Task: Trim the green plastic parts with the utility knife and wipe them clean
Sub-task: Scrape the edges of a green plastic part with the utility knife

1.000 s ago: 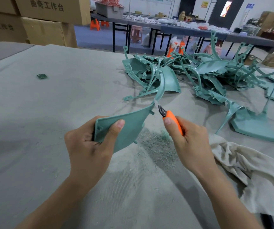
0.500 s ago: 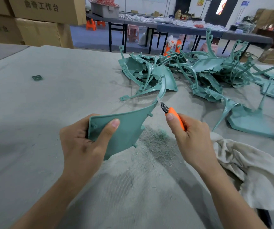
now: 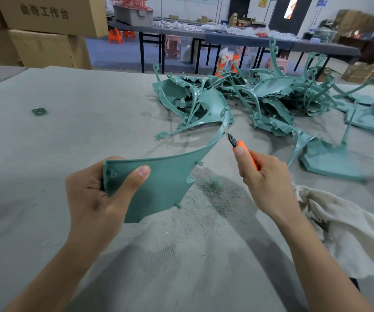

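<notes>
My left hand grips the wide end of a green plastic part, thumb across its face. The part tapers into a thin curved arm that rises toward the pile. My right hand holds an orange utility knife, thumb on top, with the dark blade tip just right of the part's thin arm and a small gap between them. A heap of green plastic parts lies behind on the table. An off-white cloth lies crumpled by my right forearm.
Green shavings are scattered on the grey felt table under the part. A small green scrap lies far left. Cardboard boxes stand at the back left. Long tables and stools are beyond the table edge.
The knife tip has drawn a little away from the part's upper edge. The part and both hands have hardly shifted apart from the camera's motion.
</notes>
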Available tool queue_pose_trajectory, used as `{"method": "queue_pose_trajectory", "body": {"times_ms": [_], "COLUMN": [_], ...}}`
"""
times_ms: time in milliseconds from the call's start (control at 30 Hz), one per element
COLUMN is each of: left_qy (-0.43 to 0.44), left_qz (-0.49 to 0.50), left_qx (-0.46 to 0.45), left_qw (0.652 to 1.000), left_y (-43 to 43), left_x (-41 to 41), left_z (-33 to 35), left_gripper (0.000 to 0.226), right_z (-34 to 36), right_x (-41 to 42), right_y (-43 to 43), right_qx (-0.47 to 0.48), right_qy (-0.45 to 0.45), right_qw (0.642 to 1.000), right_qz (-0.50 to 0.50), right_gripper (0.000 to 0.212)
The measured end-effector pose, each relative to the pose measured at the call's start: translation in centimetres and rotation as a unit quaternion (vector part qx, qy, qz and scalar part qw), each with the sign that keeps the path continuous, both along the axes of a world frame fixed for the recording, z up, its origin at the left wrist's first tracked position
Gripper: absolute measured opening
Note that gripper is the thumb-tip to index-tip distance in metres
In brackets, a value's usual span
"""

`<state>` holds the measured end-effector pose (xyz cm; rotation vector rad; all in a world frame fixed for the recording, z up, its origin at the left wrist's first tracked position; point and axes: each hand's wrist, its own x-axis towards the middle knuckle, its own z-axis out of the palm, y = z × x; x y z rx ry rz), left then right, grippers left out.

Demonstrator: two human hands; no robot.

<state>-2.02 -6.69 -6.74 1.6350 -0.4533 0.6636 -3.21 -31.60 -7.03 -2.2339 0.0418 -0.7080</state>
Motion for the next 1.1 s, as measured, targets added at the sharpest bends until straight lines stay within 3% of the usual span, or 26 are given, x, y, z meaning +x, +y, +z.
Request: {"method": "queue_pose_trajectory", "body": {"times_ms": [133,467,933,1100], "left_qy": [0.016,0.031,0.053,0.087], "left_qz": [-0.006,-0.016,-0.047,-0.095], "left_qx": [-0.025,-0.021,-0.051,-0.084], "left_qw": [1.0,0.999,0.996,0.988], "left_y": [0.4,0.2,0.5,1.0], "left_x": [0.4,0.5,0.9,1.4], "left_z": [-0.1,-0.4,-0.5,-0.3], "left_gripper": [0.008,0.011,0.014,0.008], "right_z": [0.0,-0.3,-0.2,-0.5], "right_x": [-0.1,0.2,0.4,0.6], "right_y": [0.3,-0.5,-1.5,-1.5], "right_qx": [0.005,-0.03,0.013,-0.011], "right_qy": [0.008,0.017,0.034,0.039], "right_qw": [0.999,0.999,0.999,0.999], "right_qz": [0.037,-0.029,-0.005,-0.012], "right_gripper": [0.075,0.08,0.081,0.086]}}
